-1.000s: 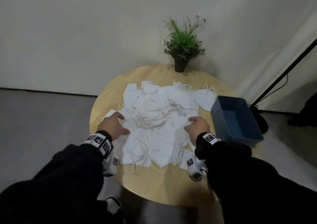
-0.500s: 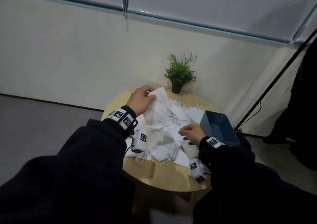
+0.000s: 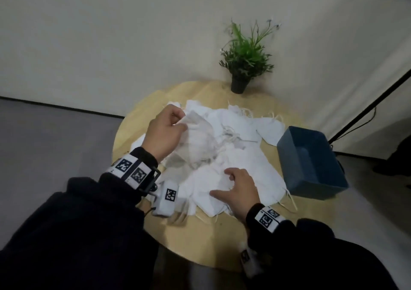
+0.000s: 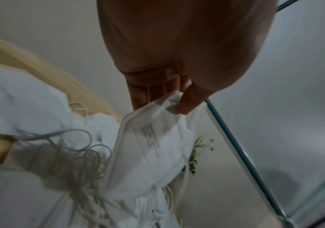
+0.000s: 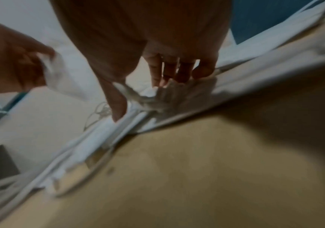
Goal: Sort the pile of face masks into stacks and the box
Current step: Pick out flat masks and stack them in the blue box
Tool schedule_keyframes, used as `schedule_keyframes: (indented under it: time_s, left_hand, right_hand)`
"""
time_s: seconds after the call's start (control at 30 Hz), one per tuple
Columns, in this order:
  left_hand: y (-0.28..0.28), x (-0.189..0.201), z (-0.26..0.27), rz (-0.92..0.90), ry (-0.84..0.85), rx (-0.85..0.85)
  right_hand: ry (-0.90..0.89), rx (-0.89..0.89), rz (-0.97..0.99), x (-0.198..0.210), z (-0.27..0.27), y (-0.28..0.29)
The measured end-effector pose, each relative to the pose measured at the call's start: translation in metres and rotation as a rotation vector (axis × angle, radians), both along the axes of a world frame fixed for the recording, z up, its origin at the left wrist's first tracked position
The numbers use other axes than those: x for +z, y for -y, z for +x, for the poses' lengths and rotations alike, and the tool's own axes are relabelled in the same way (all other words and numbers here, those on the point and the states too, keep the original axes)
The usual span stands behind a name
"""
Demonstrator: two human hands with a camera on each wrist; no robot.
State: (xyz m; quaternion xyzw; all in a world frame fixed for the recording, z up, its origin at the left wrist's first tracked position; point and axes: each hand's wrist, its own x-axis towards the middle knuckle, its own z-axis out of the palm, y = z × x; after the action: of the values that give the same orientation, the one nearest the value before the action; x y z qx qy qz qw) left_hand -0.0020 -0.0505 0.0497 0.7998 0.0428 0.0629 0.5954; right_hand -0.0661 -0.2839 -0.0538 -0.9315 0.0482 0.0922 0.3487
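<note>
While my left hand point(image 3: 163, 135) pinches one corner of a white folded face mask point(image 3: 195, 143) between thumb and curled fingers, that mask hangs lifted above the left side of the heap, its ear loops trailing down into the tangle below. From the left wrist view I can see grey printed text on the mask's face and the ribbed seam running along its edge, with my thumb point(image 4: 189, 101) clamped over the corner. My right hand point(image 3: 239, 192) sits low on the near part of the loose pile of white face masks point(image 3: 240, 147), fingers spread and bent, fingertips point(image 5: 202, 72) digging into bunched fabric; the right wrist view is too blurred for me to say whether it really has hold of a mask. All of this lies on the round light wooden table point(image 3: 213, 243). An open dark blue rectangular box point(image 3: 311, 167) stands at the table's right edge, touching the outermost masks. At the far edge stands a small green potted plant point(image 3: 244, 58) in a dark pot.
</note>
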Motion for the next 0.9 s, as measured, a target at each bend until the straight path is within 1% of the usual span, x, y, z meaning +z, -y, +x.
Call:
schedule_keyframes:
  time_s: [0.07, 0.1, 0.13, 0.17, 0.2, 0.23, 0.3, 0.33, 0.37, 0.43, 0.5, 0.57, 0.63, 0.67, 0.73, 0.8, 0.83, 0.9]
  left_hand:
    - [-0.006, -0.008, 0.009, -0.016, -0.048, 0.058]
    - [-0.007, -0.012, 0.011, -0.039, -0.05, 0.074]
    - [-0.005, -0.014, 0.015, -0.048, -0.045, 0.09]
    - [-0.002, -0.013, 0.017, -0.039, -0.039, 0.105]
    - [-0.001, -0.013, 0.017, -0.027, -0.033, 0.113]
    - [0.001, -0.014, 0.017, -0.018, -0.032, 0.117]
    - [0.002, -0.017, 0.016, -0.005, -0.033, 0.124]
    - [0.004, -0.017, 0.014, -0.003, -0.028, 0.117]
    - [0.007, -0.017, 0.013, -0.021, -0.028, 0.093]
    - [0.02, -0.013, 0.007, -0.091, -0.055, -0.004]
    - [0.04, -0.011, -0.004, -0.152, -0.117, -0.156]
    - [0.061, -0.011, -0.018, -0.191, -0.152, -0.258]
    - [0.077, -0.012, -0.031, -0.233, -0.129, -0.291]
    - [0.081, -0.013, -0.035, -0.241, -0.105, -0.306]
    - [0.085, -0.017, -0.038, -0.193, -0.038, -0.325]
    - [0.082, -0.019, -0.036, -0.124, 0.011, -0.307]
    - [0.077, -0.02, -0.034, -0.117, 0.019, -0.284]
    - [0.067, -0.021, -0.028, -0.165, -0.003, -0.238]
  right_hand:
    - [-0.016, 0.051, -0.111, 0.002, 0.013, -0.004]
    - [-0.017, 0.053, -0.118, 0.005, 0.019, -0.005]
    - [-0.002, 0.04, -0.082, 0.009, 0.024, -0.005]
    - [0.004, 0.022, -0.005, 0.012, 0.028, -0.002]
    - [-0.01, 0.011, 0.12, 0.016, 0.031, 0.002]
    - [-0.038, 0.026, 0.287, 0.023, 0.033, 0.009]
    - [-0.097, 0.144, 0.623, 0.041, 0.035, 0.024]
    - [-0.099, 0.204, 0.719, 0.05, 0.036, 0.029]
    - [-0.065, 0.233, 0.761, 0.058, 0.037, 0.033]
    - [0.049, 0.184, 0.819, 0.065, 0.038, 0.035]
    - [0.157, 0.083, 0.862, 0.064, 0.038, 0.033]
    - [0.271, -0.014, 0.793, 0.062, 0.037, 0.028]
    - [0.325, -0.124, 0.708, 0.065, 0.036, 0.026]
    - [0.318, -0.144, 0.72, 0.066, 0.036, 0.026]
    - [0.243, -0.087, 0.799, 0.064, 0.036, 0.027]
    - [0.182, -0.028, 0.825, 0.061, 0.034, 0.029]
    - [0.128, -0.011, 0.847, 0.063, 0.032, 0.03]
    - [-0.021, 0.035, 0.858, 0.065, 0.028, 0.032]
